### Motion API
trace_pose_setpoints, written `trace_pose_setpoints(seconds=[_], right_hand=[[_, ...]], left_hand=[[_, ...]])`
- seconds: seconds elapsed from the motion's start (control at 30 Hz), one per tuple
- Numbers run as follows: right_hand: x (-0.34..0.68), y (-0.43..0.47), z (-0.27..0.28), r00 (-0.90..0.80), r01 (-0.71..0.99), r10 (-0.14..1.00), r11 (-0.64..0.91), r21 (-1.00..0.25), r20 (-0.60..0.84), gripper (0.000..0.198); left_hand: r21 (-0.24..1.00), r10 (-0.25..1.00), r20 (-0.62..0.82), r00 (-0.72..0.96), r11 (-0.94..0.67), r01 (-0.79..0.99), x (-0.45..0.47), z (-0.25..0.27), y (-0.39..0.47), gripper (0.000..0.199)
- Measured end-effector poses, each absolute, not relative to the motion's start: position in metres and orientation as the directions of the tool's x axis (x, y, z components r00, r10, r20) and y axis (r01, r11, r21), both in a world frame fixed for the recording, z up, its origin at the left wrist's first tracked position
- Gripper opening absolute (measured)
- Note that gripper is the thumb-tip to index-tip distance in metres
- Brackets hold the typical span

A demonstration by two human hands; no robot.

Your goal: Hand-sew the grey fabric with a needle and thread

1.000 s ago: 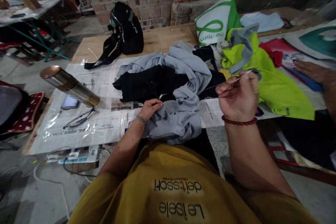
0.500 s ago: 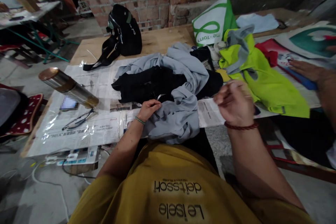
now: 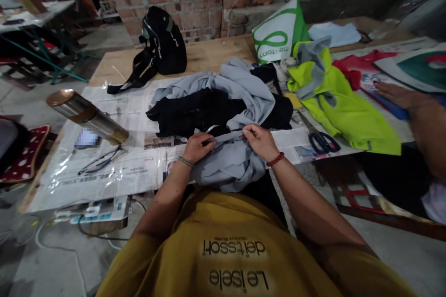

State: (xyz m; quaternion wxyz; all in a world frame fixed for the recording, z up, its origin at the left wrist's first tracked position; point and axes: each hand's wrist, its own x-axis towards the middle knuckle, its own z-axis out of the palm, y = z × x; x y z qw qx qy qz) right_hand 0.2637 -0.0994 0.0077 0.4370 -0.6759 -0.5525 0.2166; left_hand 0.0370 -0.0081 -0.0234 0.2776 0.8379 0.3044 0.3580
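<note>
A length of grey fabric (image 3: 230, 160) hangs over the table's front edge toward my lap. Its left side is pinched between the thumb and fingers of my left hand (image 3: 198, 147), which wears a green bracelet. My right hand (image 3: 259, 140), with a red bracelet, grips the top edge of the same fabric, fingers closed. Black cloth (image 3: 198, 111) lies just beyond both hands, with more grey fabric bunched behind it. Dark-handled scissors (image 3: 322, 141) rest on the newspaper to the right of my right hand.
A metal flask (image 3: 87, 116) and eyeglasses (image 3: 101, 160) lie on newspaper at left. Behind stand a black bag (image 3: 165, 41) and a white-green bag (image 3: 278, 32). At right are a neon-yellow garment (image 3: 344, 106), an iron (image 3: 414, 67) and another person's hand (image 3: 397, 95). Cables and power strips (image 3: 101, 211) hang below the table.
My right hand has come in from the right and taken hold of the grey fabric's edge. The scissors have come into sight. My left hand stays on the fabric.
</note>
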Motion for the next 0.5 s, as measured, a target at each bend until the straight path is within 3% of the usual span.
trace_pose_setpoints(seconds=[0.1, 0.2, 0.33, 0.5], right_hand=[[0.268, -0.098, 0.002, 0.332, 0.527, 0.925, -0.019, -0.849, 0.185, 0.020], [0.268, -0.096, -0.005, 0.365, 0.496, 0.912, -0.019, -0.868, 0.189, 0.020], [0.266, -0.093, -0.010, 0.378, 0.463, 0.907, -0.012, -0.886, 0.186, 0.019], [0.262, -0.088, -0.011, 0.398, 0.390, 0.908, -0.038, -0.920, 0.131, 0.019]], left_hand=[[0.533, 0.678, 0.500, 0.538, -0.731, 0.426, 0.037, -0.025, -0.008, 0.012], [0.512, 0.683, 0.525, 0.508, -0.730, 0.452, 0.036, -0.024, -0.008, 0.014], [0.704, 0.747, 0.442, 0.496, -0.632, 0.324, 0.035, -0.024, -0.010, 0.014], [0.918, 0.834, 0.204, 0.513, -0.345, 0.197, 0.037, -0.029, -0.009, 0.021]])
